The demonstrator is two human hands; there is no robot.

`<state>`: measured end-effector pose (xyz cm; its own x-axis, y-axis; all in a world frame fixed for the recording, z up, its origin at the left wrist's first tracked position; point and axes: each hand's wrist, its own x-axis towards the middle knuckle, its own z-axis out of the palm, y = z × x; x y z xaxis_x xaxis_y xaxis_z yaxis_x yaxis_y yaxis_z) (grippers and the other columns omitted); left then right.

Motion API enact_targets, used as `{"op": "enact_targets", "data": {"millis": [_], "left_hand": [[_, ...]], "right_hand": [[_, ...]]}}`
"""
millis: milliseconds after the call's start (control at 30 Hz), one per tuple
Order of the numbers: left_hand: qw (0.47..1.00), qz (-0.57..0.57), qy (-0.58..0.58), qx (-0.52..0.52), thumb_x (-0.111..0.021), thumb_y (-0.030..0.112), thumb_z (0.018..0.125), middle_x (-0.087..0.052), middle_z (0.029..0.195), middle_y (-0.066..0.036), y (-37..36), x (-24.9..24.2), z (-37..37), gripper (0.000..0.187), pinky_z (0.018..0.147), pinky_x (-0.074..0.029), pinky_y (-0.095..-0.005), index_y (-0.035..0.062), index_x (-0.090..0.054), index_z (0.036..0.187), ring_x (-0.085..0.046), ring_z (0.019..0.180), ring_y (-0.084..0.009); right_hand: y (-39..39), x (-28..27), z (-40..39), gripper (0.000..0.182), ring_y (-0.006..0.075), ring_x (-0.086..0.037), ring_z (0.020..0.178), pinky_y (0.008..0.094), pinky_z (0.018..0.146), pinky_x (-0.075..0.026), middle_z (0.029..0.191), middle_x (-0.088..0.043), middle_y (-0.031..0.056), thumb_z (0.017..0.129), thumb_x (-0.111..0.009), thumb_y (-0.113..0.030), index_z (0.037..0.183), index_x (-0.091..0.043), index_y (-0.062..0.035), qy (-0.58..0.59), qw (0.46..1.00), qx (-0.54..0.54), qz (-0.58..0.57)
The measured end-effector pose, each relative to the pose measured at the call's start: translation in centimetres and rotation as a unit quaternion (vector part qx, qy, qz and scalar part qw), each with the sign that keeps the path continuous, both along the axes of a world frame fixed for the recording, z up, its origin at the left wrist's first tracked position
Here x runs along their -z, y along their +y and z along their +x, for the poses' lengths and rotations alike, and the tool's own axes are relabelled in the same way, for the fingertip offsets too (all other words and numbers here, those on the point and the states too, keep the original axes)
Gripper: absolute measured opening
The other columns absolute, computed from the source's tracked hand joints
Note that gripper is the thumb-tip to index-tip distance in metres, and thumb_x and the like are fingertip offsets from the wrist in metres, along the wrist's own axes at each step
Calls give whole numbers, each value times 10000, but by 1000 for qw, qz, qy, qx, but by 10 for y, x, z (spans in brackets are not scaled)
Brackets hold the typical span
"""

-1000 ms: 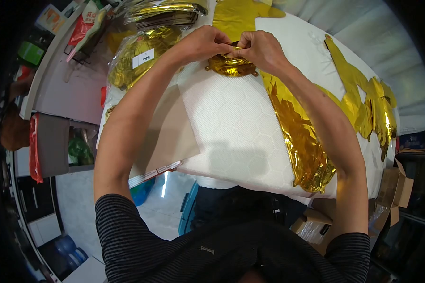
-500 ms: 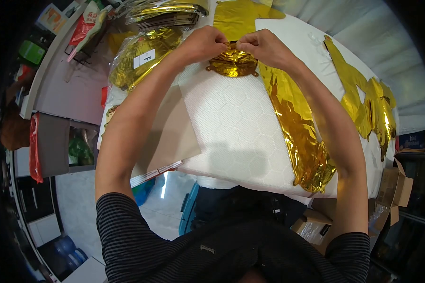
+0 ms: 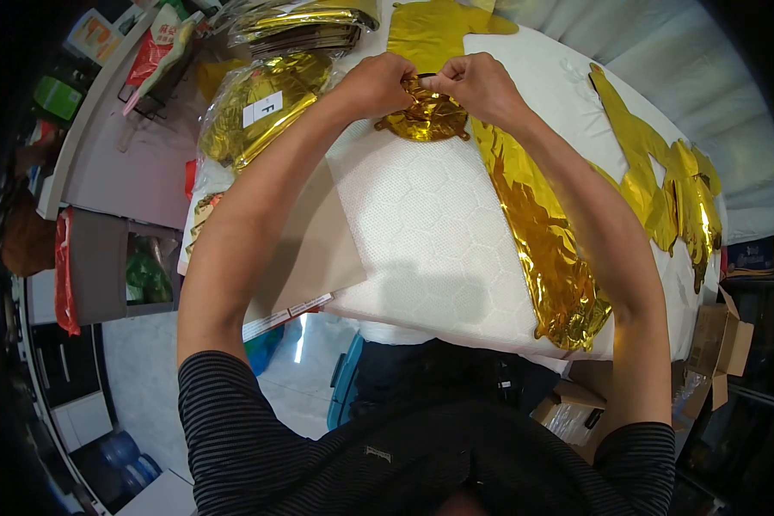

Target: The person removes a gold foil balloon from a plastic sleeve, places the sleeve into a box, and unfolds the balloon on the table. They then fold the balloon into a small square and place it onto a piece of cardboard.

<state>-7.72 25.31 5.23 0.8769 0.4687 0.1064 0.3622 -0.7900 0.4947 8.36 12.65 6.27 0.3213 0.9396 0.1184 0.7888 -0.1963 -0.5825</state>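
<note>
A shiny gold foil balloon point(image 3: 426, 123), crumpled and flat with small tabs at its lower edge, lies on the white padded surface between my hands. My left hand point(image 3: 377, 84) is closed in a pinch at the balloon's upper left edge. Opposite it, my right hand point(image 3: 480, 88) pinches the upper right edge, thumb and forefinger together. A dark line runs along the balloon's top between the fingertips. Just beyond lies a flat gold foil sheet-like balloon point(image 3: 426, 39), and a long gold foil balloon point(image 3: 546, 245) stretches toward me beside my right forearm.
Left of my hands sit a clear bag of gold foil point(image 3: 224, 129) labelled F and a stack of packed foil point(image 3: 305, 26). Another gold foil balloon point(image 3: 645, 163) lies at the right. A greyish-brown board point(image 3: 318, 232) is under my left forearm; an open cardboard box point(image 3: 721, 344) stands lower right.
Both hands stay at the gold balloon's top edge. My left hand has shifted slightly, and the balloon's upper part between the fingers has changed shape a little.
</note>
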Motion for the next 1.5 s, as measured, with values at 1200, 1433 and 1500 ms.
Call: {"op": "enact_targets", "data": {"millis": [1200,1433,1500], "left_hand": [[997,-61,-3,-55,-825,225,871,-698,740,-101,-1,5,4,265,652,-480,-392,-25,-766,937,-599,663,-165],[996,-65,-6,-56,-826,224,865,-695,737,-100,-1,8,3,251,646,-478,-394,-13,-760,915,-597,664,-164],[997,-63,-11,-53,-833,221,857,-700,741,-101,-1,6,2,252,650,-484,-389,-14,-754,904,-606,671,-165]], "right_hand": [[-6,9,2,418,174,-691,893,324,824,-553,929,-719,51,900,-763,-65,1306,-666,-52,24,996,-39,81],[-7,7,-4,502,180,-666,817,340,775,-540,863,-686,44,849,-845,-166,1310,-670,-69,-21,996,-45,71],[-9,4,-10,547,237,-682,859,393,813,-542,894,-701,71,842,-858,-246,1327,-664,-82,-73,996,-35,48]]}}
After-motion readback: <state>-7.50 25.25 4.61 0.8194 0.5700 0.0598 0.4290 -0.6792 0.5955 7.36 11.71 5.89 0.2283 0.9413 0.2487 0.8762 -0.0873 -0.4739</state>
